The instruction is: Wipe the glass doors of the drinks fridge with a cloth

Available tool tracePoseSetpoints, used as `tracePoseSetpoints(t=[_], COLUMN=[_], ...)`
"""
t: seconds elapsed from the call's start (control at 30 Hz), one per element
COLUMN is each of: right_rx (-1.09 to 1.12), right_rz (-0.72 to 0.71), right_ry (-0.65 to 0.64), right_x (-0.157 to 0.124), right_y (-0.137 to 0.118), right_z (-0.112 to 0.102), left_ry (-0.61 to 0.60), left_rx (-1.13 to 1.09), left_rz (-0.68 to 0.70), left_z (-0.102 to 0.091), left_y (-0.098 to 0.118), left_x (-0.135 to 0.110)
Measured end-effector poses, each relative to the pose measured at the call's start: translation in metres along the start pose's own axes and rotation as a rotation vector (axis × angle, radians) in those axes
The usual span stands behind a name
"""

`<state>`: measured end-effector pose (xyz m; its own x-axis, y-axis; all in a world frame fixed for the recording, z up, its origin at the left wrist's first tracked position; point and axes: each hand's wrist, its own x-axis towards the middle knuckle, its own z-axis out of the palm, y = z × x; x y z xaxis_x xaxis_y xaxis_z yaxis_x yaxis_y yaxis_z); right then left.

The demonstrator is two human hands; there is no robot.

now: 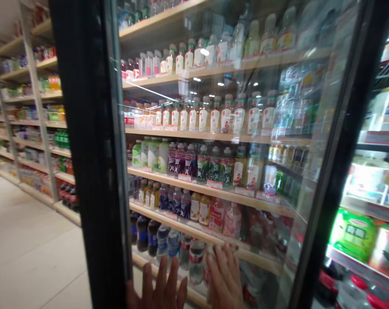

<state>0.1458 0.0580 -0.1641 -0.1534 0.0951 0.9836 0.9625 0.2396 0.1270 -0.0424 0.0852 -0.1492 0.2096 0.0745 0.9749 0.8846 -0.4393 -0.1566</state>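
A glass door (303, 107) in a black frame (88, 150) fills the middle of the view. My left hand (158, 292) is at the bottom edge, fingers stretched up and apart against the glass, holding nothing. My right hand (224, 274) lies flat on the glass just to its right, fingers together and pointing up, also holding nothing. Through the glass I see wooden shelves (210, 189) lined with several rows of bottled drinks (213, 116). Dark and clear bottles (168, 244) on the lowest shelf are the nearest to both hands.
To the right of the door's frame, lit cooler shelves (371, 206) hold green packs (355, 234) and red-capped bottles (358, 285). On the left, a pale tiled floor (30, 249) runs along an aisle of stocked store shelving (36, 128).
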Motion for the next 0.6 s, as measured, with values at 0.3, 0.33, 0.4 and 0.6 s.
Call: tracePoseSetpoints(t=[0.3,0.33,0.4,0.6], right_rx=[0.026,0.047,0.082,-0.016], right_rz=[0.37,0.291,0.112,0.436], right_ry=[0.14,0.09,0.026,0.178], right_x=[0.021,0.016,0.005,0.013], right_y=[0.003,-0.004,-0.011,0.023], right_z=[-0.002,-0.001,0.001,-0.012], left_ry=[0.008,-0.001,0.002,-0.033], left_rx=[-0.093,-0.095,-0.091,-0.077], left_rz=[-0.156,-0.165,-0.165,-0.145], left_z=[-0.005,-0.006,-0.008,-0.012], left_y=[0.015,0.016,0.016,0.016], left_x=[-0.002,-0.003,-0.004,-0.008])
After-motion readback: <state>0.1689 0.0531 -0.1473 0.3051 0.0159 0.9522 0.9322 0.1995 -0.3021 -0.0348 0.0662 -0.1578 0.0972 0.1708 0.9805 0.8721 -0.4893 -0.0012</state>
